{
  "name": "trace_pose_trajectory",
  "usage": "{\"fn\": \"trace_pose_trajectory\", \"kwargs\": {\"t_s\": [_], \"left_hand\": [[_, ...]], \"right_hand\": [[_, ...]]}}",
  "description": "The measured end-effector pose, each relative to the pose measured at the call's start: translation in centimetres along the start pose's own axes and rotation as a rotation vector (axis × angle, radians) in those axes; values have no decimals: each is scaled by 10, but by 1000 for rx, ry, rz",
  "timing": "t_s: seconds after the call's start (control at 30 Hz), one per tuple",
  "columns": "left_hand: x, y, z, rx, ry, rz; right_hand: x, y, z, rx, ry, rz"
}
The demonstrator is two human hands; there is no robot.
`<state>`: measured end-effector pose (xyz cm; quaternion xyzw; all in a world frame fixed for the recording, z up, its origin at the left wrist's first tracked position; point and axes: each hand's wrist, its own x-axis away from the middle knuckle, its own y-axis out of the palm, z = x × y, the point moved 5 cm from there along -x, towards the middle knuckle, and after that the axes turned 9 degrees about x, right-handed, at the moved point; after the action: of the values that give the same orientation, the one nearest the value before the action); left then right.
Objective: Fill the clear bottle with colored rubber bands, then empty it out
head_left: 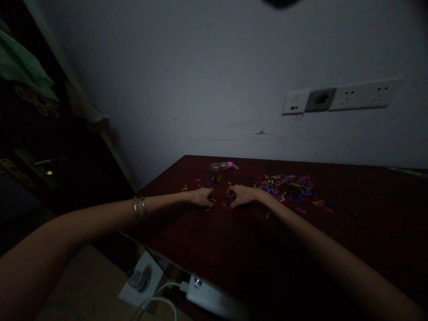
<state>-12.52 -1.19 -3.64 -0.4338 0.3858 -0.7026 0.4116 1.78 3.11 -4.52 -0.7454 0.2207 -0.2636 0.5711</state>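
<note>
Both hands rest low over the dark red table (200, 232), facing each other. Small yellow bands (207, 209) lie at the curled fingertips of my left hand (202, 196); whether they are gripped is too small to tell. My right hand (241, 196) is curled with thumb and forefinger apart, beside a blue band (229, 197). One small yellowish band (224, 204) lies between the hands. Behind them are scattered bands (214, 179) and a clear bulb-shaped bottle (218, 166) with a pink cap. A large pile of coloured bands (287, 186) spreads to the right of my right hand.
A pale wall with a socket panel (344, 97) stands behind the table. At the front edge below are a white device (214, 298) with a cable and a clear cup (137, 281). A dark door (43, 147) is on the left.
</note>
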Motion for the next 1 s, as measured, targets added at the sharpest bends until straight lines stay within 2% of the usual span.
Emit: {"fn": "trace_pose_trajectory", "kwargs": {"t_s": [0.13,0.37,0.5,0.6,0.77,0.87,1.0], "left_hand": [[1,0,2,-5,-3,-12],[-5,10,-11,154,-89,-70],[-7,9,-12,237,-111,-50],[-13,0,-5,307,-81,-18],[-37,-27,20,462,23,119],[-55,-37,40,579,108,186],[-80,-40,71,653,211,245]], "right_hand": [[-1,4,-12,81,-15,22],[1,4,-19,79,-31,24],[0,7,-17,52,-42,109],[1,5,-12,0,-64,180],[13,-23,20,-49,-6,336],[31,-46,53,-26,102,405],[64,-69,103,1,272,474]]}}
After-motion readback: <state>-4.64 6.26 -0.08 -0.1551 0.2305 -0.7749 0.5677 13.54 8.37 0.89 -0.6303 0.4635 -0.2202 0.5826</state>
